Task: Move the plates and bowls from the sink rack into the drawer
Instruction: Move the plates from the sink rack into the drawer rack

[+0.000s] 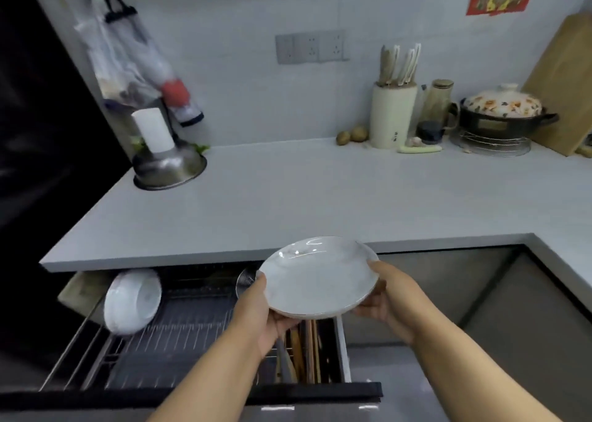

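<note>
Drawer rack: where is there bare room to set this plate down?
Free: the wire rack between the stacked bowls at its left and the chopsticks at its right. The right end is crowded; both hands hold the plate above it.

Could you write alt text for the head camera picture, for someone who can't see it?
Two bare hands, left hand and right hand, hold a white plate above an open drawer with a wire rack, where white bowls already stand on edge. Behind is a grey countertop.

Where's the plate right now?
Centre-low in the head view: the plate is held by left hand and right hand above the open drawer, below the counter edge.
</note>
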Demonstrator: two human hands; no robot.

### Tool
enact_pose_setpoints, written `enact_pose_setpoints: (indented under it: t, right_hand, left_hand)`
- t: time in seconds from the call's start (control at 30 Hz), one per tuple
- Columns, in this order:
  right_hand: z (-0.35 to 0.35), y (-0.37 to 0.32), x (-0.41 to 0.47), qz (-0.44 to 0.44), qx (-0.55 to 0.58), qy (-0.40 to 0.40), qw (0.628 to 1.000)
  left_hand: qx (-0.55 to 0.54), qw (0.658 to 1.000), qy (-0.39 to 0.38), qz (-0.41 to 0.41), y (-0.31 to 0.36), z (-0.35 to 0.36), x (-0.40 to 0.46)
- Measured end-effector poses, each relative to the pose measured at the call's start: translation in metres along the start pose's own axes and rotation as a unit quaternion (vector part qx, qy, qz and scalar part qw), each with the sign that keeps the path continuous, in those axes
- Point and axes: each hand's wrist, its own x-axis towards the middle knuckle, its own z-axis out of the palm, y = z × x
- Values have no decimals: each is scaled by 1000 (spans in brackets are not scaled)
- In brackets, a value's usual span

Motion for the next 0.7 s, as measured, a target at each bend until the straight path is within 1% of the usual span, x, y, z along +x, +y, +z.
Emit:
enact_pose_setpoints:
  t: [0.07, 0.17, 0.33, 0.43, 0.53, 0.6, 0.63, 0.67, 0.7]
  right_hand:
    - [37, 12, 11, 12, 33, -25, 999]
    - [91, 32, 30, 15, 37, -29, 999]
    - [179, 59, 62, 26, -27, -29, 999]
    - [229, 82, 84, 39, -63, -33, 997]
    - [273, 108, 108, 63, -99, -38, 992]
    - [300, 124, 123, 83, -121, -43, 988]
    - [311, 132, 131, 90, -133, -44, 986]
    - [322, 141, 139, 94, -147, -45, 984]
    - [332, 149, 147, 96, -161, -44, 981]
  left_hand:
    - [5, 1000, 27, 2, 11, -35, 10]
    - [24, 997, 73, 9, 26, -90, 30]
    - [81, 985, 147, 23, 51, -183, 67]
    - [119, 978, 172, 8, 65, -243, 88]
    - [145, 973, 179, -21, 74, -296, 108]
    - [155, 969, 189, -26, 77, -330, 118]
    - [162, 967, 198, -16, 76, -346, 124]
    - [192, 959, 209, 4, 75, -361, 128]
    - [253, 942, 219, 32, 74, -376, 131]
